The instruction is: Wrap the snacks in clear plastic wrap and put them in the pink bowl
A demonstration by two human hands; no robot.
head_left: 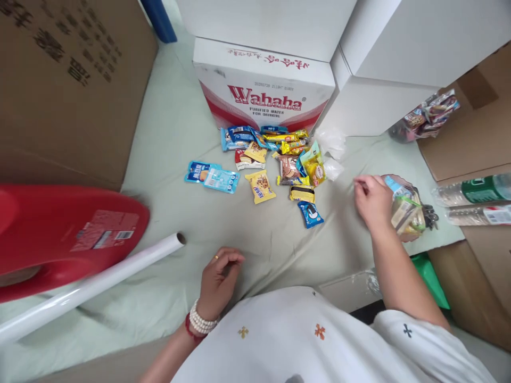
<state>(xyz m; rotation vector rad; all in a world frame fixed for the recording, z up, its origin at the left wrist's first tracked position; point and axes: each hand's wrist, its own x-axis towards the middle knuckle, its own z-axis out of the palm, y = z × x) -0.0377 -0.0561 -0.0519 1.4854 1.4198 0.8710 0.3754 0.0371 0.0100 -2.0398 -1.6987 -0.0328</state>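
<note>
My right hand (373,202) is closed on the edge of a clear bag of snacks (407,210) that lies at the right on the pale green cloth (171,133). My left hand (219,279) rests near my body with its fingers curled loosely and nothing in them; it wears a ring and bead bracelets. A heap of small snack packets (279,154) lies ahead in front of a Wahaha carton (263,88). A blue Oreo packet (310,214) is the nearest loose one to my right hand.
A red plastic stool (59,234) lies at the left, a white paper roll (91,284) beside it. Brown cartons (67,80) stand far left and right. White boxes (399,53) stand behind. Another snack bag (427,114) and two water bottles (475,199) lie at the right.
</note>
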